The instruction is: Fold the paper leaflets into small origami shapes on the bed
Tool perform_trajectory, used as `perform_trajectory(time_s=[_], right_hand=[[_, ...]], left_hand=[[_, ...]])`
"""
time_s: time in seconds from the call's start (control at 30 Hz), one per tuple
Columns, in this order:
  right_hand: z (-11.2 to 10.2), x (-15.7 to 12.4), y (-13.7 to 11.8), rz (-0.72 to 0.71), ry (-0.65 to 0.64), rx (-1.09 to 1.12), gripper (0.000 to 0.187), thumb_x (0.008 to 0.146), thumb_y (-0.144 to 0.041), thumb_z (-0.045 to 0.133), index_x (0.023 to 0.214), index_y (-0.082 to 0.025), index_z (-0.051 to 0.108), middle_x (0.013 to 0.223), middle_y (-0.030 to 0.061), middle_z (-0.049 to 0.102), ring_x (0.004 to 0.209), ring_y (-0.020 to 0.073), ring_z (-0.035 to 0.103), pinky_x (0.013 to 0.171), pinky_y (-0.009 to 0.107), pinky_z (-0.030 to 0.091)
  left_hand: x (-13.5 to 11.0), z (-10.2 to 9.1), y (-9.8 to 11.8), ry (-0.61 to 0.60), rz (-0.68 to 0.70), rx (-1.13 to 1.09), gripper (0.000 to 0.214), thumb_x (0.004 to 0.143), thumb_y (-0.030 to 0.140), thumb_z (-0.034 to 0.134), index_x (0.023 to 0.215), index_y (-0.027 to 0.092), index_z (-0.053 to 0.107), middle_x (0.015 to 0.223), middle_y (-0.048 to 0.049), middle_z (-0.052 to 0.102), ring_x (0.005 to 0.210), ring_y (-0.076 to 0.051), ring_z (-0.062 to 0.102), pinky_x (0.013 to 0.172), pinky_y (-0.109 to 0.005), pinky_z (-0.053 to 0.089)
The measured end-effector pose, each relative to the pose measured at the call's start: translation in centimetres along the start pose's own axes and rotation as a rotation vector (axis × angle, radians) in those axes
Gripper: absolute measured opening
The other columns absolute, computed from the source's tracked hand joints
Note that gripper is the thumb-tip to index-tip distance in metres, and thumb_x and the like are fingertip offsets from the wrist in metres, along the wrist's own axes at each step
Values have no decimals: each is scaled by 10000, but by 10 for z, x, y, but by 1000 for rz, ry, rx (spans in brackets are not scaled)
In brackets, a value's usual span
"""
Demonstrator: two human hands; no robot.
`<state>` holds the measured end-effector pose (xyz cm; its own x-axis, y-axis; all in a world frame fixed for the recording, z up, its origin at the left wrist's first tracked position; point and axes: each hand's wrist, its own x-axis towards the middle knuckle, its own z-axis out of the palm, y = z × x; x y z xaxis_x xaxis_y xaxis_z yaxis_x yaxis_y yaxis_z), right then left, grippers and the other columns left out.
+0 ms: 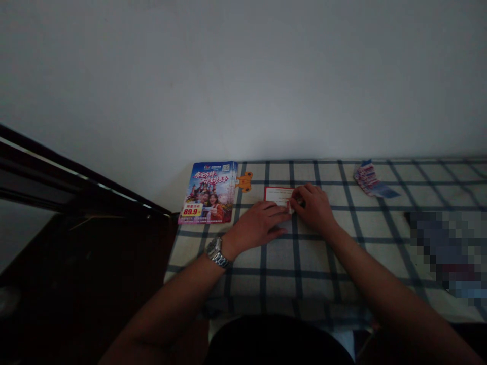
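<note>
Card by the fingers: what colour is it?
The card is white, with red along its visible top and left edges; see the head view.

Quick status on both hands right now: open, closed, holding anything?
Left hand: open, fingers outstretched over the red-edged card.
Right hand: fingers bent at the card's right end; whether it grips cannot be told.

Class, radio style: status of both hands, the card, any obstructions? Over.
Left hand at red-edged card, lower side; right hand at its right end. Card on checked cloth, partly hidden by hands. Leaflet stack apart, left; not blocking.
</note>
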<state>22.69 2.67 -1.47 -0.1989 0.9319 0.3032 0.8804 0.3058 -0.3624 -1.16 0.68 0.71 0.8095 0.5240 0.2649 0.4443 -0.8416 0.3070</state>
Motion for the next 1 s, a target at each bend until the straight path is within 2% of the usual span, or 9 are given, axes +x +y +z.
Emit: perform_trajectory(time_s=[0.47, 0.57, 0.7, 0.87, 1.0], right_hand=[[-1, 0, 1, -31, 10, 8, 94, 949, -320, 639, 969, -228, 651, 1013, 105, 662, 960, 303, 587, 855, 436, 442], [-7, -2, 4, -89, -9, 23, 158, 979, -361, 611, 1016, -224, 681, 1051, 116, 672, 978, 303, 591, 884, 450, 461], [-20, -5, 10, -215, 16, 52, 239, 1014, -390, 583, 1140, -242, 721, 1188, 115, 707, 1102, 311, 612, 974, 491, 485], [-28, -9, 15, -436, -125, 186, 257, 1037, -311, 563, 1215, -284, 745, 1329, 70, 727, 1275, 281, 634, 1096, 514, 489], [-25, -11, 19, -447, -169, 188, 272, 1017, -272, 592, 1233, -306, 754, 1339, 46, 736, 1287, 285, 653, 1113, 554, 491]], left_hand=[[1, -2, 2, -25, -37, -17, 399, 1014, 358, 646, 1399, 263, 605, 1415, -46, 637, 1299, -266, 547, 1110, -453, 462], [1, -3, 2, -24, -43, -24, 398, 1001, 349, 667, 1387, 272, 613, 1408, -49, 641, 1291, -266, 554, 1097, -460, 472], [2, -3, 2, -23, -43, -20, 404, 991, 341, 681, 1382, 266, 618, 1405, -55, 643, 1296, -267, 551, 1089, -464, 482], [1, -4, 2, -28, -38, -17, 415, 991, 337, 682, 1396, 279, 611, 1404, -46, 635, 1282, -253, 558, 1107, -456, 474], [1, -4, 2, -32, -33, -8, 427, 990, 341, 681, 1408, 292, 606, 1424, -47, 623, 1288, -255, 556, 1109, -461, 477]])
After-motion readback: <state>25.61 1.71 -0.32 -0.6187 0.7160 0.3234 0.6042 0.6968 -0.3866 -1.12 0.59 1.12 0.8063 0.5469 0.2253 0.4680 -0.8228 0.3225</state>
